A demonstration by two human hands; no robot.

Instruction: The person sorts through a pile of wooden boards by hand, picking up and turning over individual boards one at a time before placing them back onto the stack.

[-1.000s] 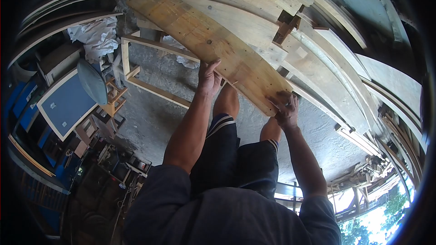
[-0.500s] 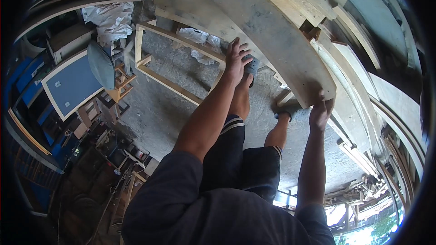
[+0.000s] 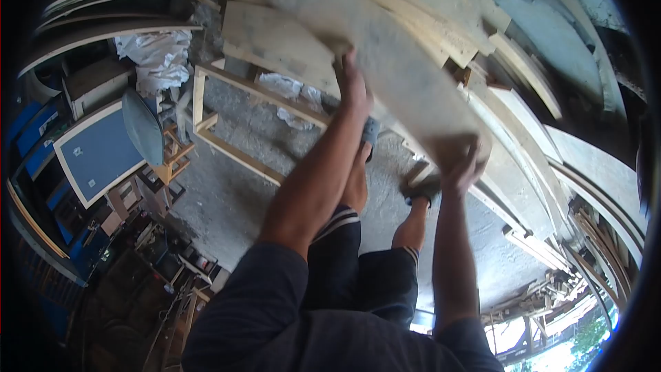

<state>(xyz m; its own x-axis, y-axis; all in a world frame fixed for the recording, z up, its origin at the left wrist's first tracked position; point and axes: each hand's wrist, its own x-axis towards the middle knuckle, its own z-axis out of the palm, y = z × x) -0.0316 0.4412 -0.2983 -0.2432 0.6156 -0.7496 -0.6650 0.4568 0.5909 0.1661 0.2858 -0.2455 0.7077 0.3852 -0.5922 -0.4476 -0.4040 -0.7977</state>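
Observation:
A long wide plywood board slants from the upper left down to the right, smeared by motion. My right hand grips its near lower end, fingers round the end edge. My left hand is at the board's left edge, further up, with its fingers wrapped against that edge and partly hidden. Below and beside the held board lie other plywood sheets.
A light wooden frame lies on the concrete floor to the left. Beyond it are a blue-grey framed panel, a small wooden stool and crumpled white sheeting. Long boards are stacked at right.
My left hand has gone from spread fingers beside the board to holding its left edge. The board and my right hand have shifted left in view.

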